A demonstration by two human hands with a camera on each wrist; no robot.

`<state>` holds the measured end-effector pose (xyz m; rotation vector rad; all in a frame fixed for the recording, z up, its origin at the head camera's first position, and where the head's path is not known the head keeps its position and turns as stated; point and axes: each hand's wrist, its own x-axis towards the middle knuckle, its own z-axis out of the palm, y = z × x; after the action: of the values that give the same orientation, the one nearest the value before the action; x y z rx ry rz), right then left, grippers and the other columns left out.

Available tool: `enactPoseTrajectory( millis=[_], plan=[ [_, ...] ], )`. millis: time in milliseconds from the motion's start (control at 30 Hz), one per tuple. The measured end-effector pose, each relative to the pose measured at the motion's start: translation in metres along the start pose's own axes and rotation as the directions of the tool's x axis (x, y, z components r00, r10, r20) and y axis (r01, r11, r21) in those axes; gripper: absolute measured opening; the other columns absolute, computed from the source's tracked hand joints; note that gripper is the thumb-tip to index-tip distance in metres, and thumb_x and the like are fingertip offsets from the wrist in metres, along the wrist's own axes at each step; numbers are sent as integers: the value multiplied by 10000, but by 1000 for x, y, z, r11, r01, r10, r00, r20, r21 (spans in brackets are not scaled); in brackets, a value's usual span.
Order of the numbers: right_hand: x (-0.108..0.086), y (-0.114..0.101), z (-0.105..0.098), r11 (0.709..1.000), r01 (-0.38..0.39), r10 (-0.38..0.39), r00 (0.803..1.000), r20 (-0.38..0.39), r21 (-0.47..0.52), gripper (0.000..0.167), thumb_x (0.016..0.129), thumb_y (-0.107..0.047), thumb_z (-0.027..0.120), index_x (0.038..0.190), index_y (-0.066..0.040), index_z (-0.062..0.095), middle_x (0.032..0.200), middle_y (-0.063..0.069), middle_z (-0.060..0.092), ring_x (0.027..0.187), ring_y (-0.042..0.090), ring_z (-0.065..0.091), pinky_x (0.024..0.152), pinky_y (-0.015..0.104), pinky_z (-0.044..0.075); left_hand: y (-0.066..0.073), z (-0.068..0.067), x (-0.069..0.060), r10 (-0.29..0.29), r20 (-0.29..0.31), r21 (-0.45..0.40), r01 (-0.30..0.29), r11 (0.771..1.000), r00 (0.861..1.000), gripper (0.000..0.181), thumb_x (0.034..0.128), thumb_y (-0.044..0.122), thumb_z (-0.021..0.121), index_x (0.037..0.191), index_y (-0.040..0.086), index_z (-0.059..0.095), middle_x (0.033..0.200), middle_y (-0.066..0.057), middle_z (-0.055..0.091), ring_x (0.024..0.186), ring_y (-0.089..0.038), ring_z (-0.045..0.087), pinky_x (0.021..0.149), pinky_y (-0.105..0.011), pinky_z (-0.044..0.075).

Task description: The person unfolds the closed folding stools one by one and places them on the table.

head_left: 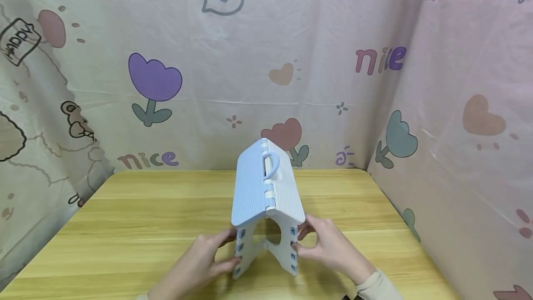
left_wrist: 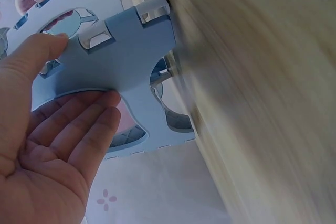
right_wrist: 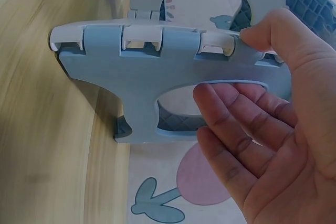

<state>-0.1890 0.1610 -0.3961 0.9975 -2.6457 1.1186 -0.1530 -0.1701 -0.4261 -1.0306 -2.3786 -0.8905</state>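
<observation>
A blue and white plastic folding step stool (head_left: 251, 184) stands upright on the table, partly folded. Its top rises to a hinged ridge like a roof, and a blue carry handle (head_left: 275, 165) sticks up from it. My left hand (head_left: 204, 254) grips the left leg panel; in the left wrist view its thumb lies on the hinged edge and its fingers reach into the panel's cutout. On the opposite side my right hand (head_left: 329, 248) holds the right leg panel (right_wrist: 105, 69) likewise, thumb at the edge, fingertips at the cutout. The end panel between the legs bends inward.
The wood-grain table (head_left: 145, 216) spreads around the stool. Behind and beside it hangs a pale curtain (head_left: 233, 59) printed with flowers, hearts and words. A small dark object (head_left: 351, 297) shows at the bottom edge beside the right sleeve (head_left: 379, 286).
</observation>
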Motion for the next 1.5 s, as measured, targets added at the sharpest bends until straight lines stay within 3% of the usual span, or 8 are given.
enactPoseTrajectory(
  millis=[167, 500, 900, 1067, 1167, 1300, 1400, 1500],
  plan=[
    [0, 1, -2, 1000, -5, 5, 1000, 1, 5, 343, 864, -159, 862, 1169, -171, 705, 976, -119, 785, 896, 82, 764, 904, 344, 624, -1, -3, -2, -36, 14, -17, 36, 999, 999, 436, 882, 68, 863, 1273, 36, 672, 1225, -142, 800, 1093, -311, 798, 864, -369, 667],
    [0, 2, -2, 1000, -11, 10, 1000, -14, -19, 339, 846, -175, 871, 1146, -165, 714, 980, -120, 790, 901, 48, 745, 899, 372, 636, -1, -3, -1, -46, 15, 23, 46, 999, 999, 450, 875, 86, 873, 1281, 68, 680, 1227, -97, 808, 1102, -264, 797, 868, -368, 672],
    [-1, -3, -6, 997, 4, -4, 1000, -9, -76, 396, 885, -216, 860, 1240, -133, 704, 1045, -77, 794, 979, 89, 749, 916, 364, 645, -4, -4, -1, -1, 7, 23, 1, 1000, 1000, 484, 873, 108, 885, 1304, 101, 665, 1234, -45, 808, 1109, -217, 791, 879, -376, 671],
    [-5, -10, -14, 994, 17, -18, 1000, -5, -111, 399, 917, -234, 840, 1285, -178, 694, 1120, -77, 804, 1064, 148, 764, 966, 438, 640, -6, -22, -2, -7, 9, 47, 6, 999, 1000, 518, 851, 81, 869, 1332, 69, 678, 1281, -77, 787, 1131, -268, 782, 903, -417, 666],
    [-7, -13, -23, 990, 32, -38, 999, -39, -140, 355, 955, -199, 798, 1296, -173, 701, 1160, -80, 802, 1089, 158, 771, 983, 458, 633, -4, -42, 2, -57, -58, 64, 61, 996, 997, 466, 875, 20, 810, 1324, 59, 696, 1296, -104, 778, 1120, -295, 777, 914, -380, 661],
    [-3, -17, -38, 988, 47, -67, 989, -135, -148, 338, 1012, -141, 733, 1347, -110, 695, 1228, -25, 797, 1116, 177, 770, 989, 450, 630, 2, -63, 16, -107, -172, 53, 118, 992, 979, 386, 948, -55, 702, 1319, 52, 711, 1302, -106, 776, 1123, -305, 781, 931, -361, 651],
    [6, -22, -46, 991, 37, -64, 977, -205, -131, 354, 1051, -176, 697, 1393, -86, 676, 1321, 46, 774, 1196, 246, 754, 1017, 488, 618, 8, -70, 29, -138, -207, 61, 154, 986, 969, 376, 1024, 21, 660, 1394, 80, 684, 1384, -100, 742, 1180, -320, 765, 965, -429, 638],
    [17, -28, -49, 991, 21, -52, 972, -230, -133, 450, 1079, -268, 663, 1491, -96, 611, 1477, 93, 687, 1328, 346, 686, 1080, 580, 568, 13, -69, 43, -169, -189, 93, 189, 978, 967, 463, 1078, 195, 653, 1530, 120, 588, 1552, -85, 626, 1341, -327, 681, 1092, -516, 563]
  ],
)
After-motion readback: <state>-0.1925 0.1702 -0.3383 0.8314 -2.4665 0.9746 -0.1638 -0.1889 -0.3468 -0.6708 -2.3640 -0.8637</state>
